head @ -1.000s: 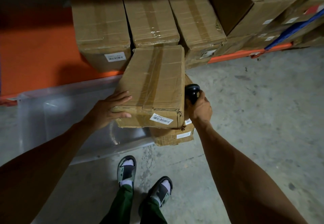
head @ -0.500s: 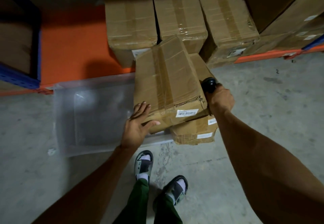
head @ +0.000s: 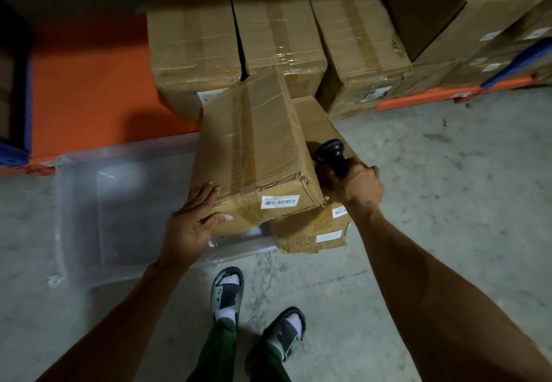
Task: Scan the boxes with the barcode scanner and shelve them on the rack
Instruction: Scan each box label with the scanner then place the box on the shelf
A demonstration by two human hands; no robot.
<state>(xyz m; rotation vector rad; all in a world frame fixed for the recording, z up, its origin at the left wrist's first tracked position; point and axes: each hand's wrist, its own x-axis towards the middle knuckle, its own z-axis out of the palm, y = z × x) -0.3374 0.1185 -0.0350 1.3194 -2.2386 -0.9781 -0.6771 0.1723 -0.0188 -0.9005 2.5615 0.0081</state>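
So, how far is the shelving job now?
Done: three taped cardboard boxes on the orange rack shelf. In hand: labelled brown box, left hand under it, right hand gripping the black scanner. Left: lower brown box.

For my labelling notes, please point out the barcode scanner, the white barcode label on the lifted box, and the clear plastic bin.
barcode scanner [head: 332, 154]: head view, its black head.
white barcode label [head: 280, 201]: head view, label centre.
clear plastic bin [head: 125, 154]: head view, far rim.

Taped cardboard box tilted atop lower box, beside scanner.
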